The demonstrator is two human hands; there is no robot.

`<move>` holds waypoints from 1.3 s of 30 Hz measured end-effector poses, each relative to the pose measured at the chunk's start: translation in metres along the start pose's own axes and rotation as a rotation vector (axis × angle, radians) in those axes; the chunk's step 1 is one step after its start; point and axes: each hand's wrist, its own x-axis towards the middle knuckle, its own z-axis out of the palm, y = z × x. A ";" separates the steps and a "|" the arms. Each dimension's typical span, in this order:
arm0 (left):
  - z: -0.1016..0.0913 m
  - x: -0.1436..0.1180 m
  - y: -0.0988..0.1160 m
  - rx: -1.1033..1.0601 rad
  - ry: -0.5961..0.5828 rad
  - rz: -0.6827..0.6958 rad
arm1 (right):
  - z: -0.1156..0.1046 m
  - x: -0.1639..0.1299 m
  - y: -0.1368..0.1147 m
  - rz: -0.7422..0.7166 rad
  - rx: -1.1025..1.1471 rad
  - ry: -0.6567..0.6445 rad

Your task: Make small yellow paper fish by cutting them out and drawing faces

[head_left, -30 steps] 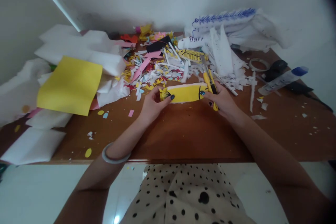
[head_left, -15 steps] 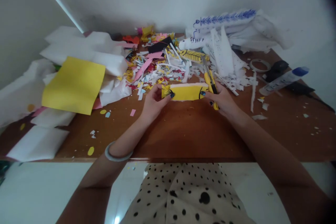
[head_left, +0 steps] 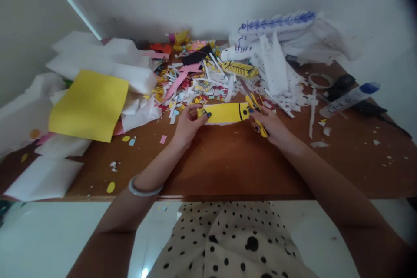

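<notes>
Above the near part of the table I hold a yellow strip (head_left: 224, 113) with a whitish edge. A black curved line and an eye-like dot are drawn near its right end, with black marks at its left end. My left hand (head_left: 192, 122) is closed on the left end, thumb on top. My right hand (head_left: 269, 122) is closed around a yellow-and-black utility knife (head_left: 253, 102), blade out and pointing up and away. Its thumb also rests at the strip's right end; how firmly it grips there is hidden.
Behind my hands lies a heap of paper scraps (head_left: 202, 87) with a yellow striped piece (head_left: 240, 69). White foam (head_left: 130, 73) and a yellow sheet (head_left: 89, 106) are at left. A tape roll (head_left: 320, 80) and a blue-capped tube (head_left: 348, 99) lie at right.
The strip has shifted slightly left, and more of the drawn eye shows at its right end. The knife has tilted further left in my right hand.
</notes>
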 end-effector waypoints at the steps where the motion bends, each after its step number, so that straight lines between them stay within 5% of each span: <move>1: -0.001 0.001 0.001 -0.017 0.023 -0.032 | -0.001 0.000 -0.002 0.021 0.060 -0.004; 6: -0.003 0.002 0.003 -0.058 0.088 -0.158 | -0.006 0.002 -0.008 0.072 0.174 -0.007; 14: -0.001 0.001 -0.009 0.084 -0.026 -0.053 | 0.001 0.001 0.003 0.071 0.074 0.012; 16: -0.005 -0.001 -0.008 0.228 -0.016 0.130 | 0.002 0.002 0.002 0.099 0.078 0.035; 19: -0.012 -0.009 -0.001 0.652 0.006 0.673 | 0.002 0.001 -0.001 0.126 0.095 0.059; 21: -0.013 -0.018 0.005 0.908 -0.069 0.975 | 0.002 0.001 -0.003 0.129 0.117 0.058; 23: -0.008 -0.028 0.009 1.057 -0.189 1.088 | 0.001 0.001 -0.004 0.143 0.142 0.051; 29: 0.011 -0.049 0.016 1.053 -0.378 0.717 | 0.005 -0.002 -0.002 0.214 0.198 -0.022; 35: 0.007 -0.040 0.017 1.033 -0.209 0.658 | 0.009 -0.007 -0.005 0.226 0.197 -0.038; 39: 0.003 -0.028 0.017 0.772 -0.213 0.436 | 0.005 -0.004 -0.007 0.158 0.188 0.067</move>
